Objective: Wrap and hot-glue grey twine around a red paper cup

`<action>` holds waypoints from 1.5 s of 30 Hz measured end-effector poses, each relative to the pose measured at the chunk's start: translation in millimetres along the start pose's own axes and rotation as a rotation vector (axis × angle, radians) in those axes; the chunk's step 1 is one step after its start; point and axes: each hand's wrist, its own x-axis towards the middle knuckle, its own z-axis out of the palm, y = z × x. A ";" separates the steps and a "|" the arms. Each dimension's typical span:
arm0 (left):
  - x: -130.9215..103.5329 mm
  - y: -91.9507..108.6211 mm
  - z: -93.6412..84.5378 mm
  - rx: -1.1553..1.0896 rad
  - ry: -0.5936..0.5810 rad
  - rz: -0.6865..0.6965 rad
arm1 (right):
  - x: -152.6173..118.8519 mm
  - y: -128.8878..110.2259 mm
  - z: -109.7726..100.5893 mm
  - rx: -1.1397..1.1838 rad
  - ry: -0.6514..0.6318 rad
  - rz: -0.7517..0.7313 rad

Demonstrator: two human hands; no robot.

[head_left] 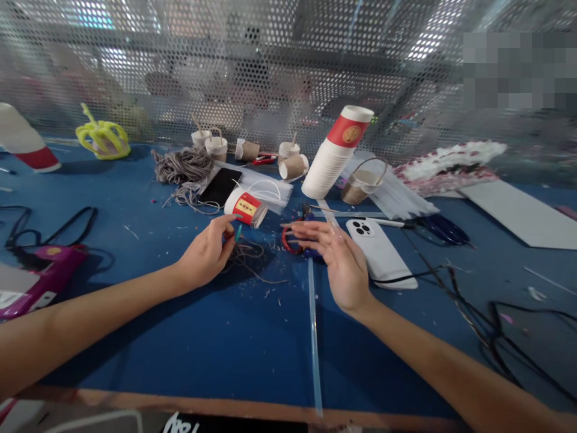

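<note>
My left hand (207,249) is left of centre, its fingers curled around a small teal piece (238,233). The forefinger reaches toward a red-and-white paper cup (247,208) lying on its side with a thin white loop at its top; whether it touches is unclear. Thin grey cord (246,252) lies loose beside that hand. My right hand (340,258) is open, fingers stretched to the left with nothing visible in them. Under its fingers lie a red loop-shaped handle (291,239) and a dark blue tool, partly hidden. A translucent glue stick (314,337) runs toward the table's front edge.
A tall leaning stack of paper cups (331,153) stands behind my hands. Around it are a small basket (363,183), a grey yarn bundle (183,165) and a black phone (220,186). A white phone (381,252) and black cables lie right, a purple glue gun (49,276) left.
</note>
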 end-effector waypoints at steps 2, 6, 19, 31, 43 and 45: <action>-0.1 3.3 -1.5 -0.075 0.015 -0.011 | 1.2 -1.6 -0.7 -0.099 -0.030 -0.063; 0.4 16.4 -5.4 -0.177 0.019 0.032 | -1.9 -7.5 7.6 -0.271 -0.293 -0.071; 2.6 21.2 -6.7 -0.212 -0.100 0.138 | 2.0 -9.3 20.9 -0.398 -0.263 -0.024; 15.0 4.1 -21.4 0.614 -0.209 0.045 | 21.0 1.4 -7.4 -0.180 0.290 -0.207; 3.6 26.8 -15.6 0.344 -0.391 0.131 | 23.8 2.9 -13.9 -0.274 0.379 -0.257; 2.0 29.4 -17.8 0.445 -0.440 0.101 | 32.8 3.0 -22.3 -0.291 0.461 -0.338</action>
